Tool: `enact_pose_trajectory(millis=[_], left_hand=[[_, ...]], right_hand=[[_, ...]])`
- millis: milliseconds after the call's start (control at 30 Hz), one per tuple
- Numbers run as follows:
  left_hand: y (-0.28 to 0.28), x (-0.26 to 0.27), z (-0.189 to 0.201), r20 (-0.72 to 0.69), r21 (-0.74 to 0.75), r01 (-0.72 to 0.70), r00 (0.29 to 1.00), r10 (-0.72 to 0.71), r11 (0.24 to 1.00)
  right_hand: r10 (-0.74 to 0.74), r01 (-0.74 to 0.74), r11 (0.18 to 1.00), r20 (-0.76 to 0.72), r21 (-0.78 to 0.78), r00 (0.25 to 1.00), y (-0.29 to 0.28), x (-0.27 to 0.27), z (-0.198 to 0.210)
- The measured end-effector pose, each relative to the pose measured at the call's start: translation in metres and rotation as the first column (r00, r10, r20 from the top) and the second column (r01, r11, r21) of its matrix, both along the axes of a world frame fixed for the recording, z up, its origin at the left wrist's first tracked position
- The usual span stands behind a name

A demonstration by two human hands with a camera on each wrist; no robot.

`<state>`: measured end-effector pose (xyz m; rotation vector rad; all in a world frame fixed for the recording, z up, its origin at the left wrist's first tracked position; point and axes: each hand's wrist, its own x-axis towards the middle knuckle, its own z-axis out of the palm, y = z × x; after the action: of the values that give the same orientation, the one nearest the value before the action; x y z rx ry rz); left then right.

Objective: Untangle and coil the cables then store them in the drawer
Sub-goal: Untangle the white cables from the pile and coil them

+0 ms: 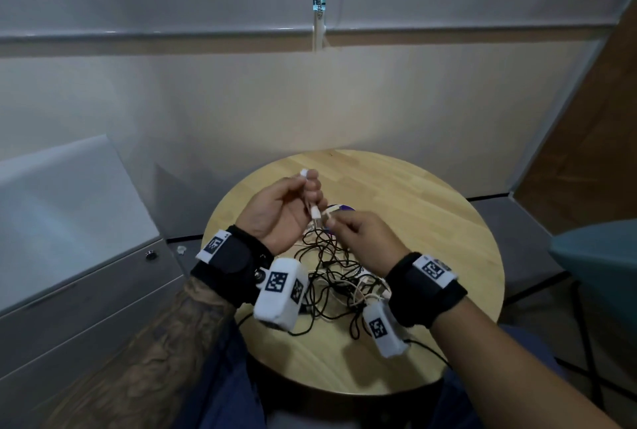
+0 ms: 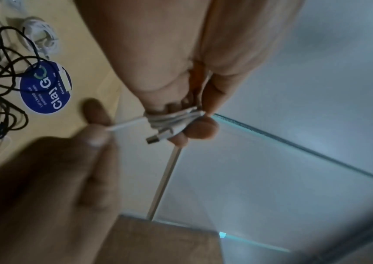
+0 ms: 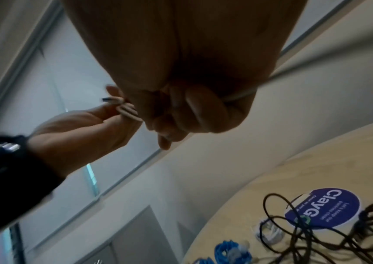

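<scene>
A thin white cable (image 2: pixel 176 119), folded into a short bundle with a metal USB plug at one end, is held in the air above the round pale wooden table (image 1: pixel 431 208). The left hand (image 1: pixel 279 211) pinches the bundle between thumb and curled fingers. The right hand (image 1: pixel 365 235) pinches the loose strand of the same cable just beside the bundle, thumb pressed to forefinger. The two hands are near each other, over the far half of the table.

Below and toward the person lies a tangle of thin black cables (image 1: pixel 331 263) mixed with white strands; the number of separate cables in it cannot be told. Loops of black cable cross a round blue sticker (image 2: pixel 45 87) with white lettering on the tabletop. One small coiled white cable (image 2: pixel 41 37) lies beside the sticker. Blue coiled cables (image 3: pixel 230 251) lie at the table edge in the right wrist view, partly cut off by the frame.

Each wrist carries a black strap with white marker blocks; the left block (image 1: pixel 281 290) and the right block (image 1: pixel 384 328) hide parts of the tangle. A grey metal drawer cabinet (image 1: pixel 79 256), its drawers closed, stands left of the table. A teal chair (image 1: pixel 599 270) stands at right.
</scene>
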<state>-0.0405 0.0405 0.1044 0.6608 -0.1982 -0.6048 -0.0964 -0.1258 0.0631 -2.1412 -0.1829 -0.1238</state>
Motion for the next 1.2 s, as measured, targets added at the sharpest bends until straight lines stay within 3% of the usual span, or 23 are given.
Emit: enact_pose_trajectory(millis=[133, 267, 367, 433, 600, 700, 833, 900, 1100, 1200], left_hand=[[0.009, 0.021, -0.014, -0.002, 0.082, -0.336, 0.941, 0.338, 0.938], [0.007, 0.021, -0.037, 0.303, 0.296, -0.476, 0.869, 0.391, 0.828], [0.01, 0.02, -0.05, 0.519, 0.431, -0.546, 0.801, 0.297, 0.718], [0.01, 0.014, -0.056, 0.578, 0.526, -0.509, 0.802, 0.152, 0.682], [-0.009, -0.016, -0.051, 0.513, 0.62, -0.223, 0.841, -0.173, 0.752], [-0.011, -0.021, -0.036, 0.424, 0.544, -0.1, 0.889, -0.17, 0.833], [0.003, -0.014, -0.01, 0.125, 0.205, 0.056, 0.989, -0.083, 0.977], [0.012, -0.005, 0.001, 0.013, 0.033, 0.022, 1.0, -0.022, 0.999], [0.021, 0.006, 0.01, -0.157, -0.191, -0.171, 0.977, 0.142, 0.967], [0.02, 0.017, 0.011, -0.152, -0.145, -0.328, 0.94, 0.307, 0.934]], right_hand=[[0.095, -0.099, 0.983, -0.031, -0.157, 0.995, 0.008, -0.016, -0.009], [0.103, -0.098, 0.989, 0.037, -0.115, 0.994, 0.009, -0.023, 0.008], [0.076, -0.07, 0.995, 0.076, -0.075, 0.994, 0.007, -0.024, 0.024], [-0.013, 0.021, 0.999, 0.159, -0.049, 0.987, 0.0, -0.02, 0.033], [-0.185, 0.179, 0.983, 0.258, 0.045, 0.948, -0.023, 0.002, 0.038], [-0.196, 0.173, 0.979, 0.253, 0.111, 0.947, -0.028, 0.007, 0.032], [-0.096, 0.086, 0.991, 0.091, 0.099, 0.991, -0.027, 0.001, 0.017], [-0.059, 0.056, 0.995, 0.028, 0.077, 0.998, -0.025, -0.003, 0.005], [0.0, 0.003, 0.998, -0.055, 0.059, 0.998, -0.012, -0.014, -0.014], [0.071, -0.074, 0.996, -0.063, -0.056, 0.995, -0.005, -0.021, -0.021]])
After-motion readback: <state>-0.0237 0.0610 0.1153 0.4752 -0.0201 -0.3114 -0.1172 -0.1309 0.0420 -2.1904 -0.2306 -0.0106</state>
